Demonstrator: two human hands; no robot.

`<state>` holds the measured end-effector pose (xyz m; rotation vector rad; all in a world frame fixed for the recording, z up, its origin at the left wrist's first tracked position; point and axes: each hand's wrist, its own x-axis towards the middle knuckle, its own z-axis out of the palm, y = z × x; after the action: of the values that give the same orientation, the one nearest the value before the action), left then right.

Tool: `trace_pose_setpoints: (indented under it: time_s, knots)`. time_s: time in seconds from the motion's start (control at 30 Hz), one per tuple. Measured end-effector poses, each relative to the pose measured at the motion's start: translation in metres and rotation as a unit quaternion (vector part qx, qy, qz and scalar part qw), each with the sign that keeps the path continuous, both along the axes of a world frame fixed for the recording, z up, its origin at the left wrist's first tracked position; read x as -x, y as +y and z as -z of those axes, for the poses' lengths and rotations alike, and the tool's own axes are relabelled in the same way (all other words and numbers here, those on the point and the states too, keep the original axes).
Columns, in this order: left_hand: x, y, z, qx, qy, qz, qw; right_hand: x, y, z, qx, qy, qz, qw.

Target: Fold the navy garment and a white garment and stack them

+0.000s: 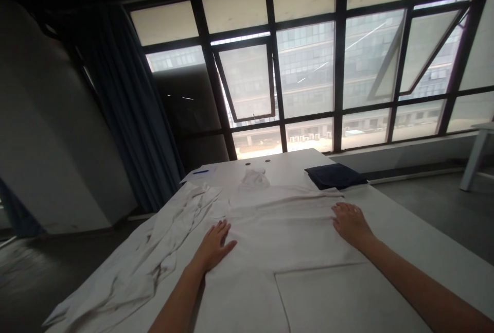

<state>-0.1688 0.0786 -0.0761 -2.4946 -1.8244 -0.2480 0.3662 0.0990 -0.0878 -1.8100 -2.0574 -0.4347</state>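
A white garment lies spread out on the white table. At its left edge the left hand rests flat, thumb apart, grasping nothing. At its right edge the right hand touches down with fingers slightly bent; the pale cloth blurs there, so I cannot tell whether they pinch it. Left of the garment lies a rumpled white cloth; beyond its far right corner, a folded dark cloth. Past its far side are 2 dark round spots and, farther left, a blue pen.
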Motion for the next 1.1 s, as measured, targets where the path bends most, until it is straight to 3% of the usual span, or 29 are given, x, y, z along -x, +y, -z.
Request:
trace_pose_setpoints:
  time_s: [0.07, 0.13, 0.23, 0.3, 0.37, 0.5, 0.63, 0.73, 0.83, 0.9, 1.0, 1.1]
  knots:
    - [-0.001, 0.002, 0.0, -0.013, -0.017, -0.005, 1.0, 0.039, -0.019, -0.016, 0.015, 0.028, -0.053, 0.998]
    - [-0.002, 0.004, 0.0, -0.025, -0.028, -0.013, 0.999, 0.088, -0.044, -0.034, 0.056, 0.07, -0.187, 0.978]
    - [-0.003, 0.003, 0.0, -0.044, -0.039, -0.007, 0.998, 0.167, -0.084, -0.052, 0.131, 0.089, -0.434, 0.887]
    - [-0.002, 0.0, -0.001, -0.052, -0.04, 0.007, 0.998, 0.213, -0.104, -0.052, 0.13, 0.068, -0.529, 0.836]
    - [0.0, -0.004, -0.002, -0.053, -0.035, 0.02, 0.998, 0.25, -0.114, -0.041, 0.118, 0.022, -0.571, 0.812]
    - [0.002, -0.01, -0.006, -0.057, -0.018, 0.035, 0.998, 0.294, -0.116, -0.005, 0.102, -0.037, -0.566, 0.818]
    - [-0.003, -0.009, -0.021, -0.055, -0.032, 0.036, 0.997, 0.304, -0.114, 0.014, 0.106, -0.056, -0.57, 0.813]
    - [-0.014, -0.008, -0.043, -0.033, -0.047, 0.05, 0.997, 0.296, -0.117, 0.005, 0.102, -0.037, -0.581, 0.807]
    - [-0.026, -0.016, -0.075, 0.02, -0.097, 0.046, 0.994, 0.282, -0.114, -0.02, 0.119, 0.066, -0.541, 0.83]
    - [-0.033, -0.028, -0.097, 0.112, -0.164, 0.043, 0.979, 0.272, -0.107, -0.039, 0.149, 0.161, -0.484, 0.847]
    - [-0.037, -0.047, -0.122, 0.258, -0.234, 0.071, 0.935, 0.258, -0.086, -0.055, 0.171, 0.261, -0.365, 0.877]
    - [-0.038, -0.06, -0.133, 0.293, -0.219, 0.077, 0.927, 0.245, -0.064, -0.055, 0.168, 0.278, -0.245, 0.913]
